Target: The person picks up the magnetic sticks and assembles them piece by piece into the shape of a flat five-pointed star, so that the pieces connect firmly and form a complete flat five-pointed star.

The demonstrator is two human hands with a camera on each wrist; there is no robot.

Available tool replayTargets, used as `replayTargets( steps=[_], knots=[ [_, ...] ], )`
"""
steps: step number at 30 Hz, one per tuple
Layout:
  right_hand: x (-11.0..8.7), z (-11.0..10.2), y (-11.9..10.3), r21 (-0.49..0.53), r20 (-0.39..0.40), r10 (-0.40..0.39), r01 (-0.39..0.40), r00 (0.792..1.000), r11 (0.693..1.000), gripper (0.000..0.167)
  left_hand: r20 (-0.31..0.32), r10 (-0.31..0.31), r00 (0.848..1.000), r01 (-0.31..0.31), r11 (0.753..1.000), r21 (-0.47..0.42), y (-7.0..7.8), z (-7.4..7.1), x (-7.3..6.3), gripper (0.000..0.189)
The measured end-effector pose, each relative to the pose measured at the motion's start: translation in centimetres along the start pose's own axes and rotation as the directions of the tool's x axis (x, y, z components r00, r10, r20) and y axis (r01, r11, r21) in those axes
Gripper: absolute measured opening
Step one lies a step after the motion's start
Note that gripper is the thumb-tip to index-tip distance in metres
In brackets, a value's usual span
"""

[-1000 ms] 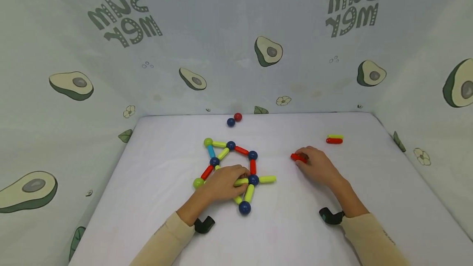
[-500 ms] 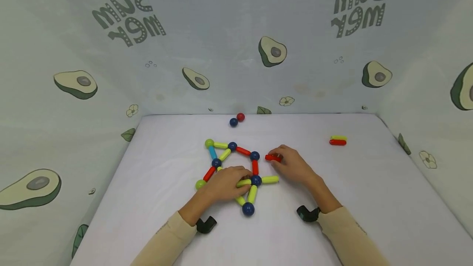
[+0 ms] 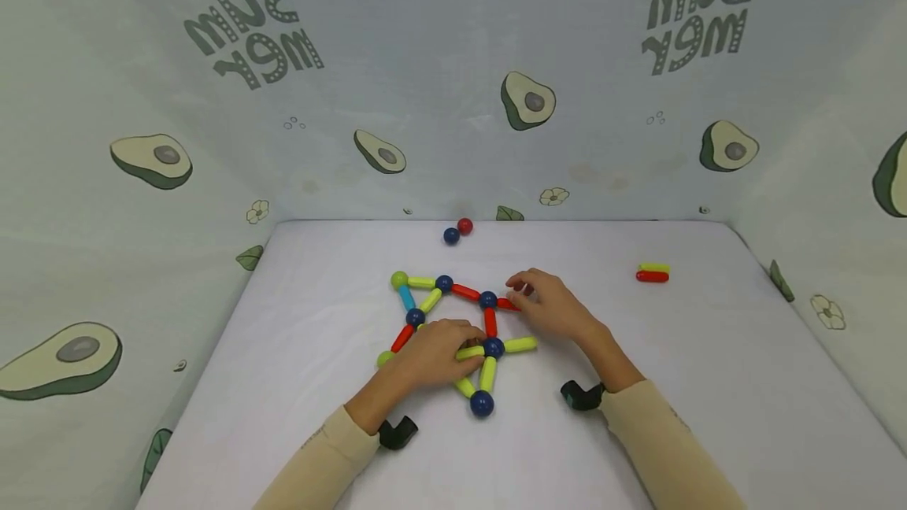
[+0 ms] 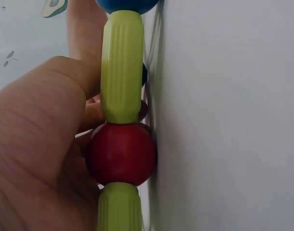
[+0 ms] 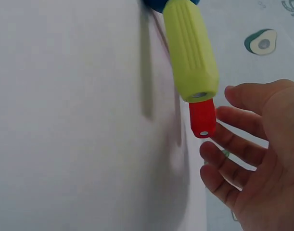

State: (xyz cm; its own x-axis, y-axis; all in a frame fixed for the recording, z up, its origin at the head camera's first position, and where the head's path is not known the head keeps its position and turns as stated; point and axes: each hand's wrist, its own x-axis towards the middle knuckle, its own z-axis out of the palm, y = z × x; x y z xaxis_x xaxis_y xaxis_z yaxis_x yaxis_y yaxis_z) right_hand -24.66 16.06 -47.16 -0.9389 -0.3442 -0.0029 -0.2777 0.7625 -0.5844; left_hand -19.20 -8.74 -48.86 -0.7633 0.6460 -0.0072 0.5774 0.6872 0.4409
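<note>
My left hand (image 3: 431, 354) lies over a flat frame of magnetic rods and balls, with thumb and fingers gripping a yellow-green magnetic rod (image 3: 469, 352) beside a blue ball (image 3: 494, 347). The left wrist view shows a red ball (image 4: 121, 154) between yellow-green rods, close to the palm; part of the frame is hidden under this hand. A red magnetic rod (image 3: 506, 304) sticks out rightward from the upper right blue ball (image 3: 488, 300). My right hand (image 3: 554, 312) is at its outer end, and in the right wrist view its loosely bent fingers stand apart around the red rod (image 5: 203, 119).
On the white table (image 3: 602, 447), a loose blue ball (image 3: 451, 236) and red ball (image 3: 464, 226) sit at the back. A yellow-green rod (image 3: 654, 267) and a red rod (image 3: 652, 276) lie side by side at the right. Patterned cloth walls surround the table.
My right hand has carried the red rod leftward to the upper right blue ball, where it now joins the frame, and its fingers have loosened. My left hand keeps its grip.
</note>
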Motion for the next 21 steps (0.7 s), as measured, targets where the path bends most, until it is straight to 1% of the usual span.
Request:
replayTargets(
  steps=[3, 6, 9, 15, 18, 21],
  knots=[
    [1.6, -0.3, -0.2, 0.016, 0.004, -0.022, 0.022, 1.0, 1.0, 0.032, -0.004, -0.023, 1.0, 0.023, 1.0, -0.005, -0.1, -0.1, 0.0, 0.037],
    [3.2, -0.4, -0.6, 0.026, 0.037, -0.043, 0.043, 0.998, 0.999, 0.033, 0.011, -0.04, 0.999, 0.04, 0.999, -0.021, 0.0, 0.0, 0.0, 0.037],
    [4.8, -0.4, -1.1, 0.024, 0.076, -0.058, 0.056, 0.995, 0.998, 0.036, 0.021, -0.045, 0.999, 0.045, 0.998, -0.046, 0.1, 0.1, -0.1, 0.037],
    [8.1, -0.7, -2.5, 0.007, 0.144, -0.092, 0.092, 0.985, 0.996, 0.046, -0.021, -0.05, 0.999, 0.049, 0.998, -0.049, -0.1, 0.0, -0.1, 0.03],
    [9.6, -0.6, -3.1, 0.002, 0.173, -0.107, 0.108, 0.979, 0.994, 0.051, -0.024, -0.053, 0.998, 0.052, 0.997, -0.053, -0.3, -0.1, -0.1, 0.027],
    [10.9, -0.3, -3.6, -0.012, 0.19, -0.12, 0.124, 0.974, 0.992, 0.055, -0.025, -0.044, 0.999, 0.042, 0.998, -0.055, -0.4, -0.2, 0.0, 0.025]
  ],
)
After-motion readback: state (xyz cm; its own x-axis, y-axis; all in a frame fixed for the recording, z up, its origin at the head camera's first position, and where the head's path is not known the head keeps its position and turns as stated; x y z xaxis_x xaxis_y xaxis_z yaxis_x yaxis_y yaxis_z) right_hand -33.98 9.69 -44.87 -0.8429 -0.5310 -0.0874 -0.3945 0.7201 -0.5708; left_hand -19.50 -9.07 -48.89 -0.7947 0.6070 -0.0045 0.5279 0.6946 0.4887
